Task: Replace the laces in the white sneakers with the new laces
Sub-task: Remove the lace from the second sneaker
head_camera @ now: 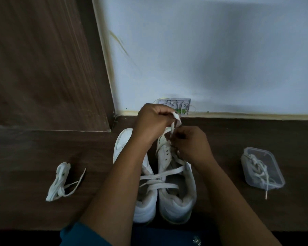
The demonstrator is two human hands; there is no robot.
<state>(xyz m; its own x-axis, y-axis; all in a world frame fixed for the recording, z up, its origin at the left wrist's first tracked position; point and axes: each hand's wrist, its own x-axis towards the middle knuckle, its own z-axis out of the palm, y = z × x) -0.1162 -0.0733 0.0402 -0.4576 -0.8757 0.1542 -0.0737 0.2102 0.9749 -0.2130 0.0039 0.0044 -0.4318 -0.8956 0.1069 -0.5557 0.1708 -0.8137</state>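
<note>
A person bends over a pair of white sneakers (164, 197) standing side by side, toes to the wall, at 6 o'clock on a dark wooden bench (34, 157). The left hand (153, 119), its grip curled tight, pinches a white lace (175, 116) and holds it up above the toes, just below centre frame. The right hand (190, 144), grip also pressed together, pinches the same lace lower down, beside the eyelets of the right-hand shoe. Slack lengths of lace lie crossed over both shoe openings. A loose bundle of laces (59, 181) lies at 8 o'clock, well apart from the shoes. At 4 o'clock a clear plastic container (266, 151) holds a tangled lace (257, 167), one tip trailing over its near edge onto the bench. A small patterned plate (183, 103) sits low on the pale wall (220, 50) behind the hands.
</note>
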